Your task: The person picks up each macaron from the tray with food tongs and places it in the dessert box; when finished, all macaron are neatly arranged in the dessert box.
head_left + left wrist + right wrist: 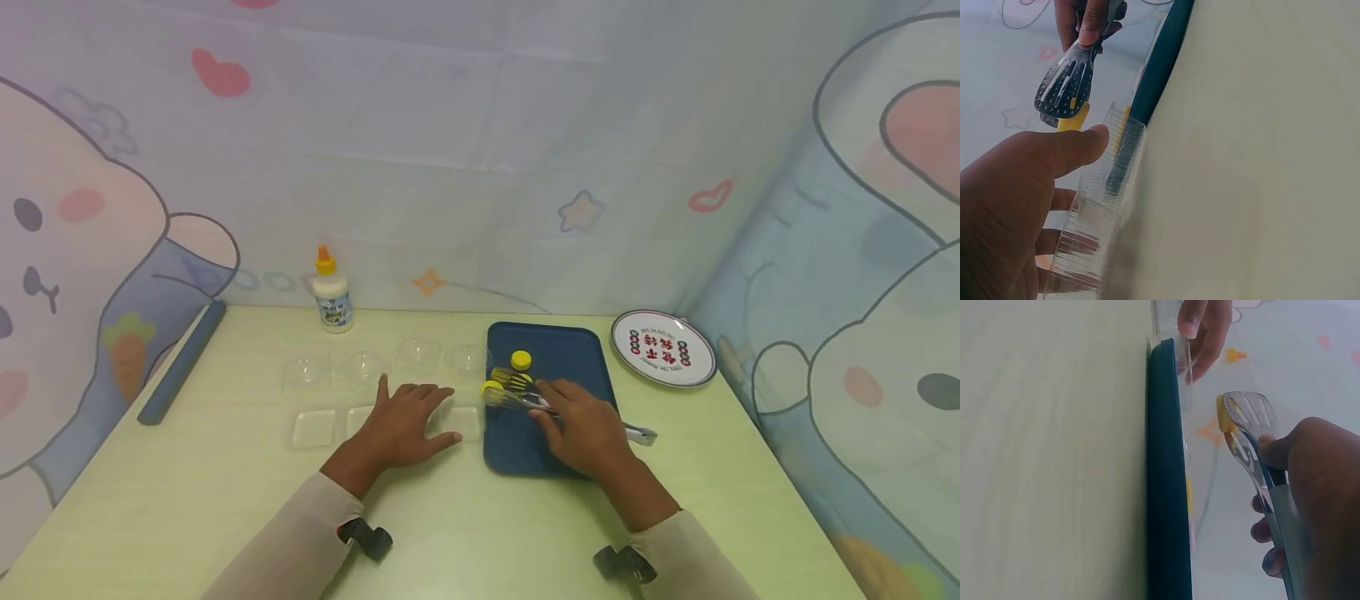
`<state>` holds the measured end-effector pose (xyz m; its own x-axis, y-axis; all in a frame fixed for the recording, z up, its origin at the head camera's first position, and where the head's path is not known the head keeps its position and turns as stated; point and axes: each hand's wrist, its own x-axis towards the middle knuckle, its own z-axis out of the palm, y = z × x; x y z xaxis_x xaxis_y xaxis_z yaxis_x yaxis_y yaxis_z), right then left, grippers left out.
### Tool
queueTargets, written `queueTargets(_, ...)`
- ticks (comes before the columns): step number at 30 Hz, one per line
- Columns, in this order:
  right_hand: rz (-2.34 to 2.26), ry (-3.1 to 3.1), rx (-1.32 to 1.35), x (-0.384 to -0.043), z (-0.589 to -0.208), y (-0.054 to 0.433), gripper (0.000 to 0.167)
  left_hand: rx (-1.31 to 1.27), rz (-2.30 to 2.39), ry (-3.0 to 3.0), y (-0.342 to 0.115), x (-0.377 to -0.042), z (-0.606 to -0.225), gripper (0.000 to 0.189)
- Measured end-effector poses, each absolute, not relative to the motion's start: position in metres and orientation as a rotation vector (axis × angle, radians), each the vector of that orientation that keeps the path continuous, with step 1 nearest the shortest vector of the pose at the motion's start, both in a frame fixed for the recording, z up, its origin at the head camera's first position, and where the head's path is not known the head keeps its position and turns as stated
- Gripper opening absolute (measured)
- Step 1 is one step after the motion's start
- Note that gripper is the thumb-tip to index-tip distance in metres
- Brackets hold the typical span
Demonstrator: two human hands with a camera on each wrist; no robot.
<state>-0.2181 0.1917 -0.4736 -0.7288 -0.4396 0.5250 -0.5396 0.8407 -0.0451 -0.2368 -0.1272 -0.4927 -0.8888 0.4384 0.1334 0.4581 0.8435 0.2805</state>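
Note:
My right hand [588, 429] grips metal slotted tongs [1252, 412] above the dark blue tray [517, 454]. A yellow piece [1225, 414] sits between the tong tips, off the tray surface in both wrist views. Another round yellow piece [521, 360] lies on the tray, with one more partly hidden behind the tongs. My left hand [401, 425] is over the front row of clear plastic box bases, fingers spread. Its thumb lies by the rim of a clear box base [1100, 175] in the left wrist view; firm contact cannot be made out.
Several clear domed lids [417, 354] stand in a row behind the bases. At the back are a white glue bottle [333, 302] with an orange tip and, right of the tray, a printed white plate [663, 348]. A dark grey bar [182, 364] lies along the left edge.

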Motion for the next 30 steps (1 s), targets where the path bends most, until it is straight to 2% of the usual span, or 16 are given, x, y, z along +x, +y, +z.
queueTargets(30, 0.153, -2.702, 0.842, -0.217, -0.457, 0.147, 0.047, -0.692, -0.453, -2.970, -0.127, -0.240, -0.496, 0.073)
